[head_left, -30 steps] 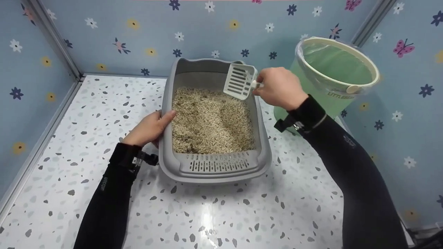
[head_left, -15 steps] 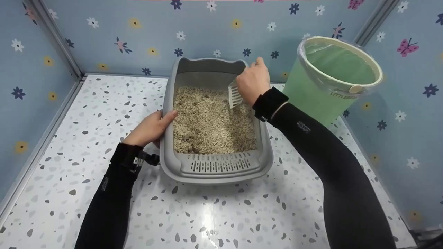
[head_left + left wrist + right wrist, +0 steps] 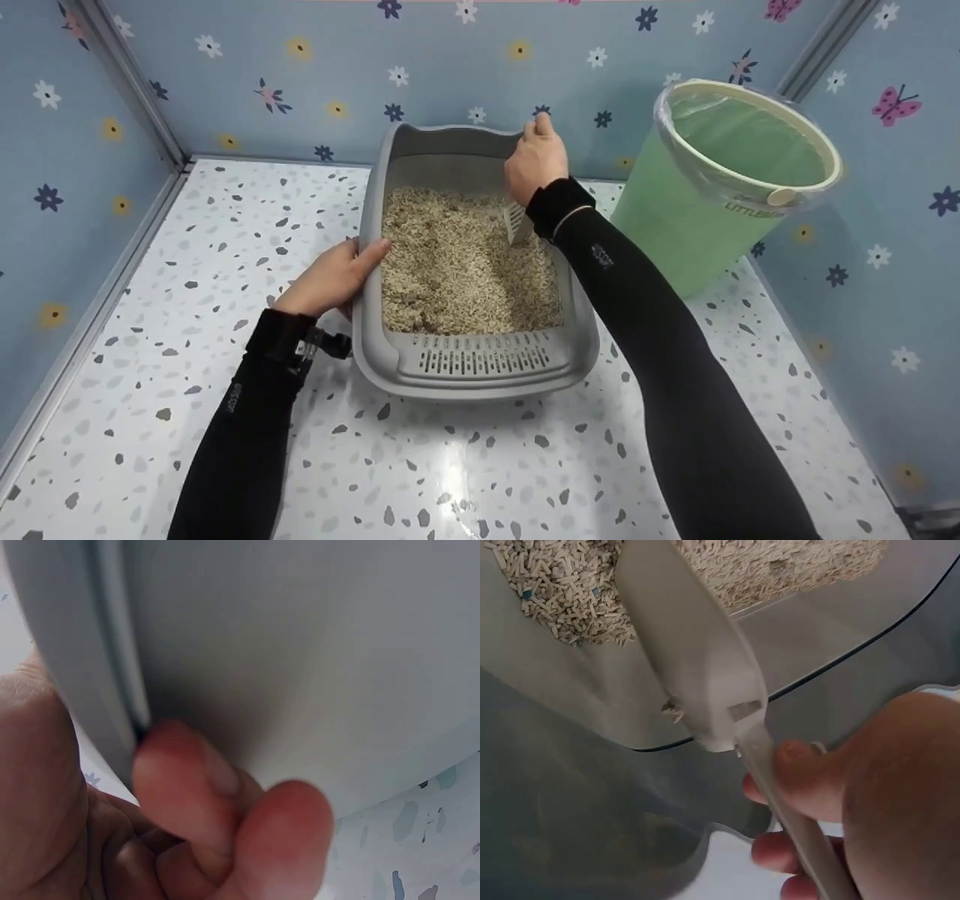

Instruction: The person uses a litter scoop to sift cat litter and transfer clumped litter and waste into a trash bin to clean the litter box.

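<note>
A grey litter box [image 3: 480, 379] holds beige pellet litter [image 3: 465, 262] with darker patches at the left and front. My left hand [image 3: 330, 277] grips its left rim, thumb on top; the left wrist view shows curled fingertips [image 3: 281, 832] under the rim against the outer wall. My right hand [image 3: 536, 157] holds a slotted litter scoop [image 3: 697, 652] by its handle over the back right of the box. The scoop's blade points steeply down, its tip at the litter. In the right wrist view a small clump clings near the blade's edge.
A green bin [image 3: 675, 217] with a cream rim and a clear liner stands right of the box. Blue flower-patterned walls [image 3: 330, 67] close in the back and both sides. The box sits on a white speckled tabletop [image 3: 217, 247].
My right hand has moved left from beside the bin to over the box's back right, tipping the scoop from nearly flat to steeply down at the litter. My left hand keeps its grip.
</note>
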{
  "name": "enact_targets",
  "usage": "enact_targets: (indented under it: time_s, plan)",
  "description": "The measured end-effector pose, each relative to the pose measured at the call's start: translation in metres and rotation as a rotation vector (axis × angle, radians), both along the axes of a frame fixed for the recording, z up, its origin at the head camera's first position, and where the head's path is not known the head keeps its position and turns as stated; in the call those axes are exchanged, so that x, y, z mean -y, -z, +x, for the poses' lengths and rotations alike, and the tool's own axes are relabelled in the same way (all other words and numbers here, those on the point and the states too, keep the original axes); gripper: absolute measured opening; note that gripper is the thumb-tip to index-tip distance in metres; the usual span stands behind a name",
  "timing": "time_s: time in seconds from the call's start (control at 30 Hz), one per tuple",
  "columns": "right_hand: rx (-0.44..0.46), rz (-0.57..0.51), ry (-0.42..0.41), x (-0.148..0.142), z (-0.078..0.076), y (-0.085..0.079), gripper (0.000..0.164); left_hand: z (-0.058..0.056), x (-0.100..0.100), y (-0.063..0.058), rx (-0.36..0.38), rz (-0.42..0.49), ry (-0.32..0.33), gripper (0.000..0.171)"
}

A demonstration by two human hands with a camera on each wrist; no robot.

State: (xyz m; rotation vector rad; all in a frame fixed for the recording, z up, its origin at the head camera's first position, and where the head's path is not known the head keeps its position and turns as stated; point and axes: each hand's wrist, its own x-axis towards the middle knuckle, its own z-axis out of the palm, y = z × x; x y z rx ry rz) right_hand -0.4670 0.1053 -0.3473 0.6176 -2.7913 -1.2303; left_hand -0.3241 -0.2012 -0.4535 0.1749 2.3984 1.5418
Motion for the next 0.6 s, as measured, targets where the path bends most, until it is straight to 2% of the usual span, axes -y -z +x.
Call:
enact_targets:
  time_s: [0.2, 0.3, 0.6]
  plan:
    - [0.012, -0.068, -0.004, -0.002, -0.015, 0.009, 0.037, 0.000, 0.001, 0.001, 0.003, 0.002, -0.009, 0.096]
    - [-0.002, -0.136, -0.028, -0.004, -0.019, 0.013, 0.037, 0.001, 0.001, 0.001, -0.003, -0.006, -0.018, 0.092]
    - [0.007, -0.308, -0.060, -0.003, -0.028, 0.027, 0.036, 0.000, 0.001, 0.002, -0.013, -0.008, -0.008, 0.099]
